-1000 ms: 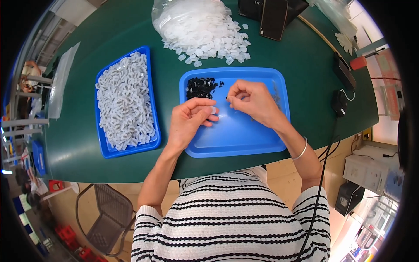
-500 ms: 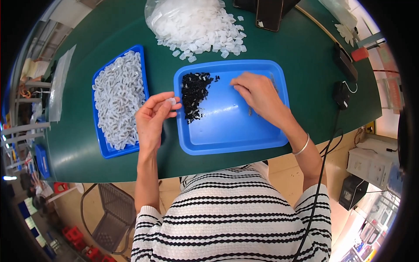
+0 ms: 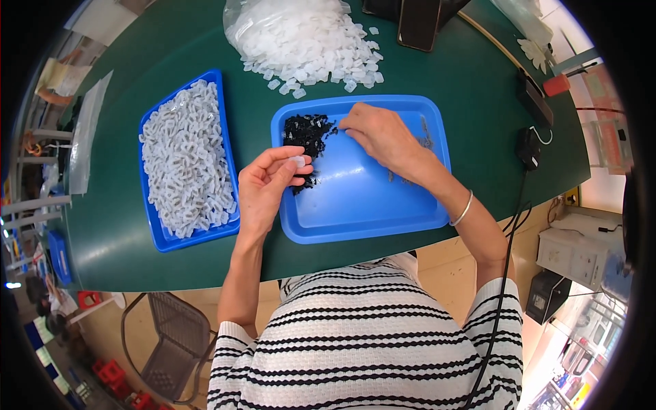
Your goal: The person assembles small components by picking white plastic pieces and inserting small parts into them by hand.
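Note:
My left hand pinches a small translucent white plastic piece between thumb and fingers, above the left side of a blue tray. Beneath and behind it lies a heap of small black parts in the tray's left end. My right hand hovers at the heap's right edge, thumb and index finger pinched together. Whatever sits between those fingertips is too small to make out. A few small greyish pieces lie along the tray's right side, partly covered by my right forearm.
To the left, a second blue tray holds many greyish-white clips. An open bag spills translucent white pieces at the far side. A dark phone lies behind. A black cable hangs at my right, and a chair stands lower left.
My left hand has moved right, over the tray, still carrying the white piece. My right hand has shifted left toward the black parts.

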### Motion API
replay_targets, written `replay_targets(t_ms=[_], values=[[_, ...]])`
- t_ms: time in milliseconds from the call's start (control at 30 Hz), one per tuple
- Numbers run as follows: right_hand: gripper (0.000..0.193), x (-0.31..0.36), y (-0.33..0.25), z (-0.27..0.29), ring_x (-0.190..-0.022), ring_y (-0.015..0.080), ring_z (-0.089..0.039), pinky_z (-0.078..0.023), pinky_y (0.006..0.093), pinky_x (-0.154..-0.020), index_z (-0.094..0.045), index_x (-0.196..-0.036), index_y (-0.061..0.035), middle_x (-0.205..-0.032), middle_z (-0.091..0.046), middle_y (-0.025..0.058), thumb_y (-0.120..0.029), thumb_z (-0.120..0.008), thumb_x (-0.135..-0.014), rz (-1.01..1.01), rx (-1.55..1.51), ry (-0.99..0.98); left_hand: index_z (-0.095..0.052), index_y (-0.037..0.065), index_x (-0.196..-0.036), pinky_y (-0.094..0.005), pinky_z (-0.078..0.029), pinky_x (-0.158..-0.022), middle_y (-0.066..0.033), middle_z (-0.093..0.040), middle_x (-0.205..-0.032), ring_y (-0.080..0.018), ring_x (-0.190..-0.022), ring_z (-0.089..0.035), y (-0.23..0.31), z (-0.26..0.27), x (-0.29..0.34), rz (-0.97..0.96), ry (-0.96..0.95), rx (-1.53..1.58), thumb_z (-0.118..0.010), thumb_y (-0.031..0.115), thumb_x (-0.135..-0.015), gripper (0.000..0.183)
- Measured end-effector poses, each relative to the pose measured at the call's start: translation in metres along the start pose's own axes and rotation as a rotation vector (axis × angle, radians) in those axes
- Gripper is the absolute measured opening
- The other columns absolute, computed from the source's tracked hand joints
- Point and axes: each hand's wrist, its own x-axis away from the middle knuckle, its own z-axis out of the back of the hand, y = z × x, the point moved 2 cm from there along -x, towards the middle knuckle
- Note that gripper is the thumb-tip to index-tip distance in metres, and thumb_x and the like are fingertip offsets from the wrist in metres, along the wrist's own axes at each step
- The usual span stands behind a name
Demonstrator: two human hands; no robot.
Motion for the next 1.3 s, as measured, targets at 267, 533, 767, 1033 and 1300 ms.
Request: replay_targets(t_ms=[267,533,767,1033,1300], values=[[0.013,0.0,-0.004,0.002,-0.081,0.0315,-0.061,-0.05,0.0407,-0.07,-0.068,-0.093,-0.0028,-0.087,-0.06,0.0125,-0.002,-0.064,-0.082,0.031,0.039,-0.089,-0.064,-0.001,-0.115,-0.0243,-0.053,-0.077,-0.0143,-0.071,-0.104,-0.0182,-0.092,-0.07,-0.002,-0.003,-0.002,0.016,-0.001,-0.02,-0.059,0.006,-0.095,0.022],[0.012,0.0,-0.01,-0.008,-0.082,0.0286,-0.062,-0.054,0.0368,-0.066,-0.064,-0.087,-0.0031,-0.085,-0.058,0.0117,-0.003,-0.063,-0.075,0.172,0.334,-0.128,-0.063,-0.002,-0.116,-0.0242,-0.054,-0.076,-0.0142,-0.07,-0.104,-0.0179,-0.092,-0.07,0.0,-0.013,-0.007,0.002,-0.008,0.001,-0.057,0.005,-0.096,0.022],[0.01,0.001,-0.027,-0.014,-0.082,0.0246,-0.063,-0.054,0.0356,-0.064,-0.06,-0.082,-0.0037,-0.087,-0.06,0.0105,-0.004,-0.063,-0.073,0.155,0.546,-0.228,-0.062,-0.003,-0.117,-0.0249,-0.056,-0.076,-0.0146,-0.07,-0.105,-0.0178,-0.093,-0.07,0.003,-0.019,-0.016,0.018,-0.003,0.024,-0.056,0.004,-0.096,0.023],[0.005,0.018,-0.025,0.013,-0.067,0.0045,-0.044,-0.035,0.0202,-0.057,-0.072,-0.089,-0.003,-0.079,-0.056,-0.0033,-0.005,-0.069,-0.086,-0.32,-0.79,0.127,-0.065,-0.002,-0.111,-0.0255,-0.057,-0.068,-0.0148,-0.071,-0.098,-0.019,-0.084,-0.07,-0.003,-0.04,-0.02,0.195,-0.132,0.154,-0.063,0.013,-0.094,0.023],[0.007,0.035,-0.036,0.018,-0.07,0.0059,-0.052,-0.039,0.0201,-0.058,-0.071,-0.092,-0.0011,-0.086,-0.06,0.0002,-0.002,-0.067,-0.087,-0.293,-0.789,0.197,-0.066,-0.002,-0.1,-0.0227,-0.056,-0.064,-0.0121,-0.071,-0.09,-0.0161,-0.075,-0.07,-0.009,-0.052,-0.026,0.25,-0.158,0.232,-0.066,0.014,-0.092,0.017]])
